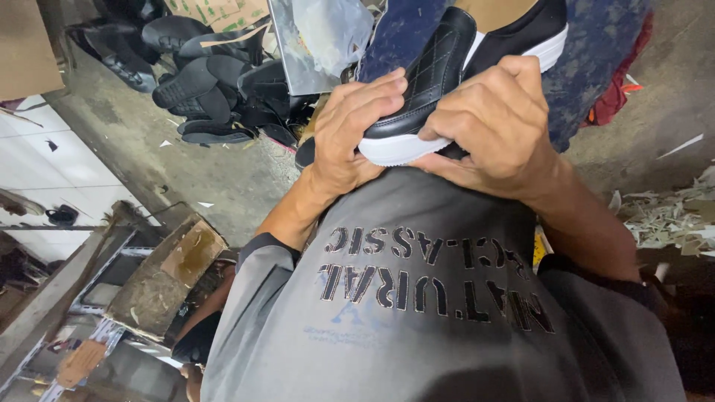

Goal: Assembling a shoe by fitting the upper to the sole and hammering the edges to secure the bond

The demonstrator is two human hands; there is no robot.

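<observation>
Head view | black shoe [439, 71] clasped between left hand [350, 130] and right hand [495, 123]

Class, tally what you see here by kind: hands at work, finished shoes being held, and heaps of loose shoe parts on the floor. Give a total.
Hands, left hand and right hand: 2
Black quilted leather shoe with white sole, gripped by both: 1
Heap of black shoe uppers on the grey floor: 1
Total: 4

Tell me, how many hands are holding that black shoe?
2. The left hand grips the shoe at its toe from the left side; the right hand wraps over the white sole from the right. No other hands show.
</observation>
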